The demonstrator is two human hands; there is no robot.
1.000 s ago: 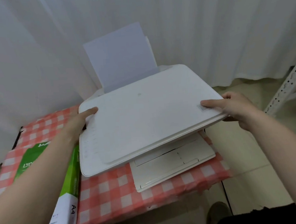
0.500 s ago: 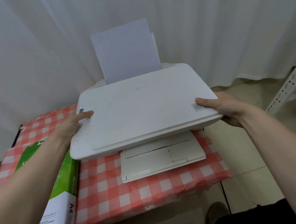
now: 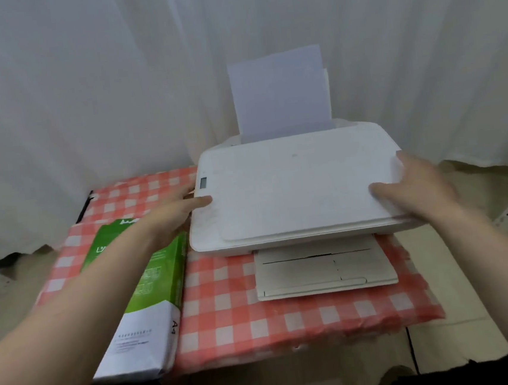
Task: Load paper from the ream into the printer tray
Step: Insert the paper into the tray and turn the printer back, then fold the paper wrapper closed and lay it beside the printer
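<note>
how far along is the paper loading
Looks mostly done: paper stands in the rear tray of the printer. In hand: the left hand holds the printer's left edge, the right hand lies flat on its lid. Left: perhaps only letting go; the ream lies beside it.

White printer (image 3: 295,188), paper (image 3: 279,93) upright at rear; green ream (image 3: 149,280) (A4) flat alongside, left.
</note>
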